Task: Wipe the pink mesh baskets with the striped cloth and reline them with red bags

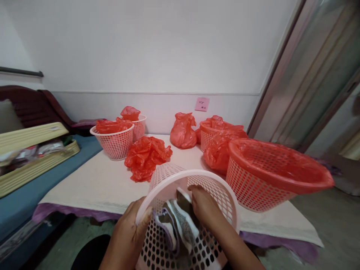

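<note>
A pale pink plastic basket (194,173) with a lattice wall is tipped so that its mouth faces me. My left hand (131,221) is closed around the left side of its rim, thumb on the inner side. Inside the basket, my right hand (204,205) is closed on a striped cloth (182,221) in white, grey and brown with a purple edge. Part of the cloth hangs below my fingers, near the basket's inner wall. My right fingertips are partly hidden by the hand and the cloth.
On the cream-covered table (98,180) lies a crumpled red plastic bag (147,155). A large basket lined with red plastic (258,183) stands right. Behind are a bulging red bag (183,131) and a basket holding red plastic (114,144). A pink note (202,104) is on the wall.
</note>
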`<state>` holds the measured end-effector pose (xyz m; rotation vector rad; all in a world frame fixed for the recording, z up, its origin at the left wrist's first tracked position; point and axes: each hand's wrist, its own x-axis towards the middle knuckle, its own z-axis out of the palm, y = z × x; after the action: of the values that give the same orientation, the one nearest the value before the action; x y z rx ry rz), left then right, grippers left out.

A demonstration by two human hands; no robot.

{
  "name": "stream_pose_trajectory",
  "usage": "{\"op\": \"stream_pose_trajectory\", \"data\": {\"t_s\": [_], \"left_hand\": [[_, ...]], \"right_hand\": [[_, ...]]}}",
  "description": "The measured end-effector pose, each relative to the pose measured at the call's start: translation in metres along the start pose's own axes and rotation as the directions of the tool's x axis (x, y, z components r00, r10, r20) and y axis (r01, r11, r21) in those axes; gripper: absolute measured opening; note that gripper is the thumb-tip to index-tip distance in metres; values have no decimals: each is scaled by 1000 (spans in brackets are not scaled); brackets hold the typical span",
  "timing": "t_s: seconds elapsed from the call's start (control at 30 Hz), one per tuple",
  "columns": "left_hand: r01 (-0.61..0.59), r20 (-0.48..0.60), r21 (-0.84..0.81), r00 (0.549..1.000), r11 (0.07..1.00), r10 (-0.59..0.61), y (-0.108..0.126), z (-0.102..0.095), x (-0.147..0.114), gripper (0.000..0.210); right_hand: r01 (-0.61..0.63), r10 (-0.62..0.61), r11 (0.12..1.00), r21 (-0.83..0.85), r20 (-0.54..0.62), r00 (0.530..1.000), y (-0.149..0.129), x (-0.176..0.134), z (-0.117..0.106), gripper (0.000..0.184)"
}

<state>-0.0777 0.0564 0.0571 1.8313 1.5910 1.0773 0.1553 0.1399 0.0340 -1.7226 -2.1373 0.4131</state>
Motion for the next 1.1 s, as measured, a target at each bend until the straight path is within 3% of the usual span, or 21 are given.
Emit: {"op": "stream_pose_trajectory", "data": {"t_s": [0.07, 0.23, 0.33, 0.5, 0.7, 0.87, 1.0, 1.07, 1.1], "left_hand": [[-4, 4, 18, 1000, 1000, 4, 0, 0, -1, 49], [-16, 49, 55, 999, 998, 13, 3, 3, -3, 47], [-14, 44, 35, 999, 999, 12, 0, 4, -5, 47], [28, 1, -9, 1000, 1000, -28, -3, 5, -6, 47], [5, 10, 24, 1000, 1000, -5, -2, 5, -7, 44], [-2, -23, 79, 1000, 997, 4, -11, 6, -8, 42], [25, -24, 96, 999, 995, -23, -12, 7, -9, 46], [28, -33, 69, 999, 997, -26, -12, 7, -9, 44], [27, -37, 54, 999, 998, -25, -12, 8, -9, 43]], "right_hand": [[-67, 69, 996, -55, 47, 996, 5, 2, 10, 34], [-66, 64, 998, 3, 201, 977, 11, 2, 36, 26], [-56, 50, 997, 45, 136, 989, 11, 2, 38, 24], [-37, 35, 996, 79, 23, 999, 2, -2, 25, 37], [-93, 102, 993, -74, 129, 986, -1, -15, 37, 53], [-83, 45, 986, 147, 246, 968, 3, -17, 55, 70], [-137, 18, 879, 456, 256, 966, 11, -4, 65, 30], [-184, 53, 752, 633, 219, 974, 16, 8, 68, 17], [-202, 98, 675, 710, 184, 978, 19, 15, 69, 20]]}}
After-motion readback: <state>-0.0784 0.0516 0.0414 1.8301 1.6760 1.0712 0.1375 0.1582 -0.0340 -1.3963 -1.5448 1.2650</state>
